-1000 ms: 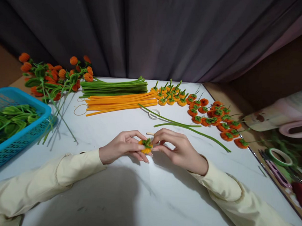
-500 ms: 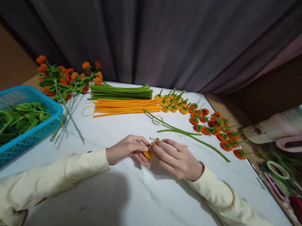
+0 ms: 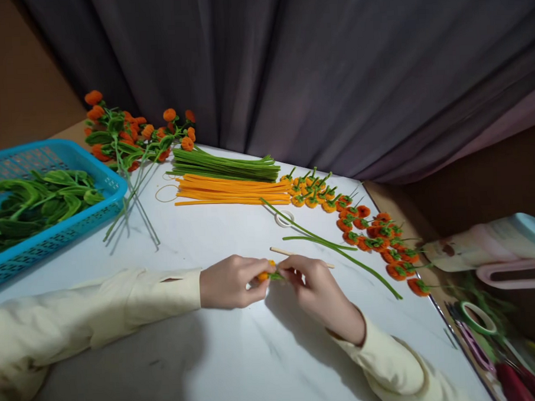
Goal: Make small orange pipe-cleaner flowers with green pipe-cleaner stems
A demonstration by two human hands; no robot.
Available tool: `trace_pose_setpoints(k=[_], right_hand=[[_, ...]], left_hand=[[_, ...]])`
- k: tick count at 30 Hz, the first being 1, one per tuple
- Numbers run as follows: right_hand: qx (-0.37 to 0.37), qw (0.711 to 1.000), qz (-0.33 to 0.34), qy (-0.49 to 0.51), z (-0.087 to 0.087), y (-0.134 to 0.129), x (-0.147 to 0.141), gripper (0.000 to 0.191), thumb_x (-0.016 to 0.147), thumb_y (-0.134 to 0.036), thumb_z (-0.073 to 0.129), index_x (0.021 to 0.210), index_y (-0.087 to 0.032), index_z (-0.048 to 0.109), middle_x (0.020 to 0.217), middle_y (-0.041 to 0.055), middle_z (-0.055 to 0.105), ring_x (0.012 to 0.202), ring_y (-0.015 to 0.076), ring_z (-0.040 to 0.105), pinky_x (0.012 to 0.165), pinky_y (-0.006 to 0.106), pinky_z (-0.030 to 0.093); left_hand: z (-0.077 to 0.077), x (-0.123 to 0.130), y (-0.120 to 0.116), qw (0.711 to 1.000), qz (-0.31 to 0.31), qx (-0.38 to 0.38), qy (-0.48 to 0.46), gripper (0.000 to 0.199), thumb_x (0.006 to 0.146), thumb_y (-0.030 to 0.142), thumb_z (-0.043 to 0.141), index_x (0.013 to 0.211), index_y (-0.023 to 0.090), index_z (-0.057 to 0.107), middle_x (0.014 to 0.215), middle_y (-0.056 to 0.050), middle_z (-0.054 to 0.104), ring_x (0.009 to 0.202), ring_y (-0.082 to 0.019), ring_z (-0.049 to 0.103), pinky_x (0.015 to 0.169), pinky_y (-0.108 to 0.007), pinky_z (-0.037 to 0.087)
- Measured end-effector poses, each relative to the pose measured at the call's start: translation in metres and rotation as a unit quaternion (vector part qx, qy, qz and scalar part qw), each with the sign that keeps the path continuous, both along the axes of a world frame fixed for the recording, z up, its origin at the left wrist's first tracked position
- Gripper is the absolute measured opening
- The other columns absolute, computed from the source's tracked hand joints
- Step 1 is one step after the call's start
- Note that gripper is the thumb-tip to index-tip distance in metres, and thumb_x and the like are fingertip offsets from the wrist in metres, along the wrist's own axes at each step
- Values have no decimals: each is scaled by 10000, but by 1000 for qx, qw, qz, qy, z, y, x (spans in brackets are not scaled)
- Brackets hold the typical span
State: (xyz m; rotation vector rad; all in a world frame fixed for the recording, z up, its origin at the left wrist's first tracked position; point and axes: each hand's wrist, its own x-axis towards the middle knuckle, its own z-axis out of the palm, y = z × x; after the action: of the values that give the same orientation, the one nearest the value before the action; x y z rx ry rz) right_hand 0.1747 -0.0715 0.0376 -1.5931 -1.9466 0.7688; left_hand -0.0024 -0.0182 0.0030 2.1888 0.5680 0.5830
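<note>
My left hand point(image 3: 238, 281) pinches a small yellow pipe-cleaner flower point(image 3: 264, 276), partly hidden by the fingers. From the right, my right hand point(image 3: 313, 284) closes its fingertips on the flower's green part point(image 3: 276, 276). Just behind my right hand a thin wooden stick point(image 3: 278, 251) lies on the table, partly covered by the hand. Loose green pipe cleaners point(image 3: 322, 240) stretch diagonally beyond it, near a white ring point(image 3: 285, 218), perhaps a tape roll.
Bundles of green point(image 3: 224, 166) and yellow pipe cleaners point(image 3: 231, 189) lie at the back. Finished yellow point(image 3: 312, 201) and orange flower heads point(image 3: 397, 270) line the right. A blue basket point(image 3: 65, 233) of leaves stands left, by flower stems point(image 3: 131, 188). Green tape point(image 3: 479, 317) and a bottle point(image 3: 473, 244) sit right.
The stick, held along my right fingers before, now lies on the table. My right hand has turned, its fingertips meeting the green part of the flower. The view has shifted slightly.
</note>
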Motion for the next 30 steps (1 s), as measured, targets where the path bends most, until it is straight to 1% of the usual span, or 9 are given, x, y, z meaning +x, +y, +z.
trace_pose_setpoints(k=[3, 6, 8, 10, 15, 21, 24, 27, 30], right_hand=[[-215, 964, -24, 154, 7, 5, 9, 163, 759, -196, 479, 615, -148, 538, 570, 14, 553, 502, 115, 473, 501, 241, 392], [-265, 945, -25, 191, 8, 2, 15, 186, 780, -262, 500, 648, -141, 549, 598, 19, 562, 484, 107, 466, 471, 233, 392], [-180, 974, -27, 132, 4, -6, 14, 174, 808, -237, 463, 684, -149, 549, 612, 22, 563, 497, 113, 467, 466, 231, 390], [-30, 999, -19, 24, -1, -16, 10, 165, 823, -170, 410, 733, -157, 548, 659, 44, 579, 563, 143, 502, 501, 250, 416], [249, 939, 61, -229, -13, -28, 6, 278, 792, -28, 340, 930, -123, 561, 932, 148, 610, 805, 230, 561, 627, 337, 485], [460, 811, 123, -340, -19, -21, 21, 225, 851, -72, 459, 1010, -106, 614, 965, 145, 666, 932, 273, 591, 680, 377, 466], [498, 782, 145, -345, -20, -19, 26, 164, 827, -52, 536, 948, -87, 641, 906, 124, 689, 873, 251, 620, 685, 365, 445], [498, 791, 155, -320, -19, -19, 26, 148, 833, -34, 524, 908, -88, 639, 815, 108, 686, 829, 222, 626, 672, 344, 421], [442, 859, 133, -223, -17, -21, 21, 213, 873, -52, 419, 900, -120, 619, 784, 99, 665, 778, 200, 608, 622, 325, 401]], left_hand=[[-1, -4, 0, 993, -54, 109, 9, 213, 813, 179, 478, 901, 152, 670, 775, -107, 687, 678, -185, 640, 616, -243, 494], [2, -3, 0, 998, -33, 50, -22, 196, 811, 179, 495, 914, 153, 659, 800, -101, 698, 647, -170, 645, 615, -245, 514], [5, -1, -1, 994, -3, -91, -54, 156, 800, 194, 524, 915, 155, 623, 793, -79, 696, 642, -158, 662, 614, -239, 534], [7, 2, -1, 961, 7, -264, -77, 136, 784, 224, 566, 896, 149, 579, 762, -63, 682, 675, -177, 688, 604, -244, 549], [9, 7, 4, 856, -12, -504, -111, 249, 727, 293, 679, 863, 135, 543, 653, -34, 658, 658, -211, 701, 586, -266, 551], [10, 7, 9, 770, -32, -625, -125, 168, 761, 234, 646, 843, 133, 540, 718, -104, 717, 677, -191, 702, 639, -238, 529], [10, 7, 9, 751, -36, -647, -127, 131, 765, 214, 623, 832, 126, 551, 719, -102, 716, 680, -179, 701, 637, -221, 521], [11, 7, 8, 752, -36, -647, -122, 141, 754, 212, 635, 829, 131, 546, 710, -88, 715, 666, -173, 700, 641, -226, 519], [11, 7, 8, 765, -31, -630, -130, 176, 743, 223, 660, 830, 137, 534, 711, -88, 716, 686, -191, 703, 650, -247, 524]])
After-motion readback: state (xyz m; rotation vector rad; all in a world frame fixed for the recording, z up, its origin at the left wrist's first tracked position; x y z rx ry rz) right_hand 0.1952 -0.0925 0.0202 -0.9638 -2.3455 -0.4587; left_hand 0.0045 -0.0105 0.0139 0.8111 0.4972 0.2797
